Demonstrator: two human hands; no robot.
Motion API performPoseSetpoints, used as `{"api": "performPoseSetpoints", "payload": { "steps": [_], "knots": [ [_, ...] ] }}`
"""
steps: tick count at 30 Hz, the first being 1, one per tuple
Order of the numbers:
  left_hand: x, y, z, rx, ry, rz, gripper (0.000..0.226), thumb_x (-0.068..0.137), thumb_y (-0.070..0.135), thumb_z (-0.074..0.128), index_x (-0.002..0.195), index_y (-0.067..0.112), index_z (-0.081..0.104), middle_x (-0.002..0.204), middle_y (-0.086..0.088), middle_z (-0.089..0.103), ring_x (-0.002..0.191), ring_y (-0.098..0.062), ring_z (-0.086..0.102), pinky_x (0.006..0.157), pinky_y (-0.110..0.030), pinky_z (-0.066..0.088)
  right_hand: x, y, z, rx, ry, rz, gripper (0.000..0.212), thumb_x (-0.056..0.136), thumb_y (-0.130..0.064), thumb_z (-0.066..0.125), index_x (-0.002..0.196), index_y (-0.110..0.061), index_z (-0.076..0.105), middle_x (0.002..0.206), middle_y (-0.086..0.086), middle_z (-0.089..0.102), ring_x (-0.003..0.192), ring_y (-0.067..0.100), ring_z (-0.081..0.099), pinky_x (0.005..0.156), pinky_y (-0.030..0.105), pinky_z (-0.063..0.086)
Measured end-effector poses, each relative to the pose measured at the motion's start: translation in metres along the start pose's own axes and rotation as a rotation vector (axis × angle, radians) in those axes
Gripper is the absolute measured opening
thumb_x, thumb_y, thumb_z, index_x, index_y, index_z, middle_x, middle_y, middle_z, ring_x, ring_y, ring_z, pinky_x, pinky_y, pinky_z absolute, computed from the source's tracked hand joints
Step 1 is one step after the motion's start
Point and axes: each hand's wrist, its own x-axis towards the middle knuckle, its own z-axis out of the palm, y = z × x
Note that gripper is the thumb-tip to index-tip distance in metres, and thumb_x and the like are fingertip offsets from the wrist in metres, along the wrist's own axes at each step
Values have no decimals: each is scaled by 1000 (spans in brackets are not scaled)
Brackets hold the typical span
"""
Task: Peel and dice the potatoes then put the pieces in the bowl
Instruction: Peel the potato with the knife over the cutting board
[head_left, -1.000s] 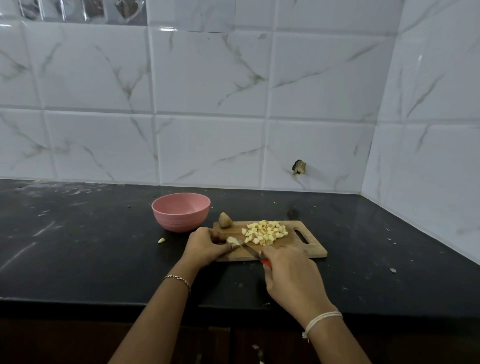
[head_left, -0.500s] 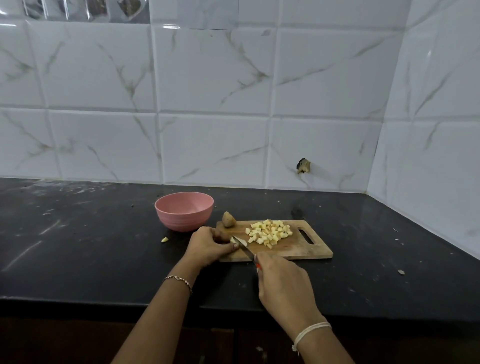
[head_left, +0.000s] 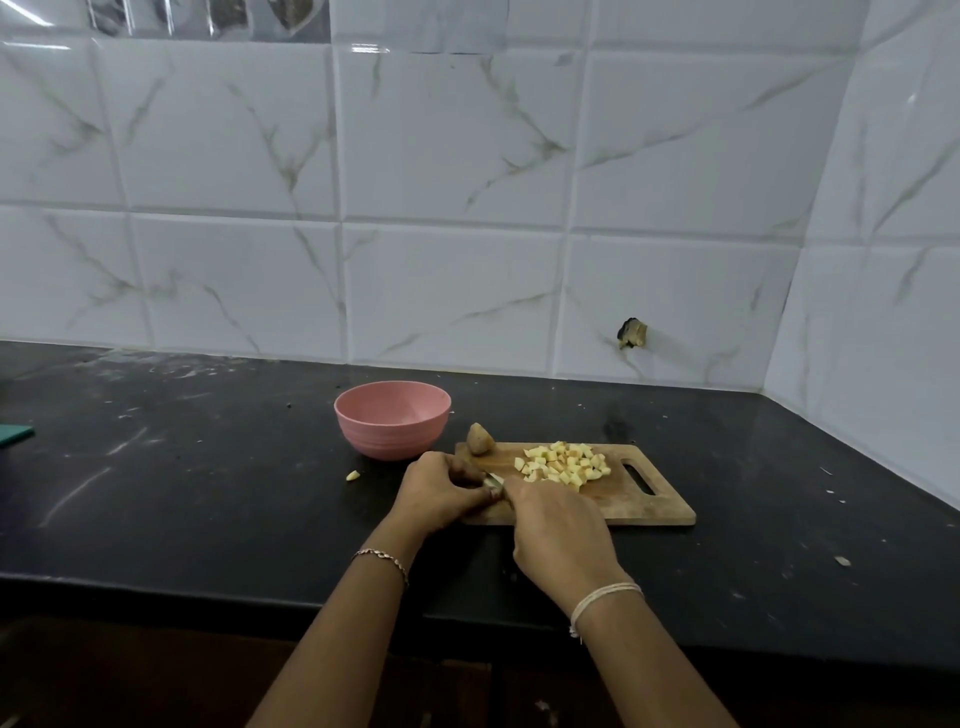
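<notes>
So that it stays put for cutting, a potato piece (head_left: 493, 480) is pinched at the board's (head_left: 649, 512) near left by the left hand (head_left: 441, 493); the right hand's (head_left: 561, 530) grasp cannot be told.

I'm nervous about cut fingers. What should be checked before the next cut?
1. Potato piece gripped by left hand: ok.
2. That hand clear of the knife: cannot tell; right hand hides it.
3. Board flat on counter: ok.
4. Free board space beside diced pile: ok.
5. Bowl upright near board: ok.
6. All pieces on board: not ok; a stray piece lies on the counter.
</notes>
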Motion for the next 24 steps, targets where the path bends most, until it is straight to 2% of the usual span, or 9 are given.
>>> {"api": "performPoseSetpoints", "payload": {
  "steps": [3, 7, 12, 15, 17, 18, 20, 22, 24],
  "knots": [
    [0, 2, 0, 5, 23, -18, 20, 73, 26, 84, 89, 16, 77, 87, 7, 73, 84, -1, 66, 75, -19, 53, -11, 7, -1, 29, 9, 20, 28, 95, -21, 56, 122, -25, 53, 102, -4, 62, 94, 14, 60, 73, 25, 44],
    [2, 2, 2, 36, 47, -31, 21, 75, 27, 83, 91, 14, 76, 87, 4, 73, 84, -5, 66, 78, -25, 55, -25, 15, -12, 44, 2, 18, 25, 97, -25, 54, 121, -29, 52, 106, -6, 60, 99, 12, 58, 84, 26, 48],
    [0, 3, 3, 79, 68, -6, 25, 79, 25, 79, 100, 14, 74, 82, 6, 67, 79, -3, 61, 66, -13, 44, -31, 27, -35, 21, -46, 21, 24, 96, -28, 56, 120, -31, 57, 113, -7, 60, 103, 12, 57, 88, 29, 50],
    [-1, 4, 4, 123, 73, 5, 29, 82, 23, 76, 108, 13, 70, 85, 6, 64, 80, -4, 58, 67, -14, 41, -31, 40, -39, 57, -29, 48, 20, 95, -32, 58, 114, -37, 57, 108, -11, 60, 95, 7, 55, 80, 25, 50],
    [0, 4, 5, 132, 50, -2, 36, 80, 27, 76, 111, 14, 67, 95, 2, 64, 82, -4, 58, 65, -13, 40, -28, 49, -31, 96, 60, 82, 17, 94, -33, 58, 110, -37, 55, 101, -13, 58, 82, 4, 53, 66, 17, 45],
    [0, 4, 6, 134, 34, -4, 40, 78, 32, 78, 112, 15, 65, 101, -1, 63, 85, -6, 58, 66, -14, 42, -26, 52, -24, 123, 105, 110, 17, 94, -33, 59, 110, -36, 54, 99, -13, 57, 76, 3, 52, 60, 14, 40],
    [1, 4, 8, 191, 14, 18, 52, 72, 45, 80, 114, 20, 64, 107, -2, 59, 93, -12, 58, 80, -24, 49, -23, 56, -7, 181, 170, 161, 19, 94, -34, 59, 113, -35, 55, 96, -12, 57, 71, 3, 53, 55, 13, 36],
    [0, 5, 9, 237, 3, 26, 59, 69, 53, 80, 118, 23, 62, 107, -1, 55, 99, -16, 57, 92, -34, 49, -21, 60, 7, 240, 199, 203, 19, 93, -34, 59, 112, -35, 55, 101, -10, 57, 70, 3, 54, 55, 14, 41],
    [1, 7, 8, 216, 10, 26, 63, 71, 50, 81, 123, 21, 60, 105, 1, 54, 100, -16, 57, 92, -33, 49, -20, 63, 14, 282, 211, 218, 19, 93, -35, 60, 111, -36, 56, 108, -11, 55, 69, 4, 56, 57, 18, 48]
  ]
}}
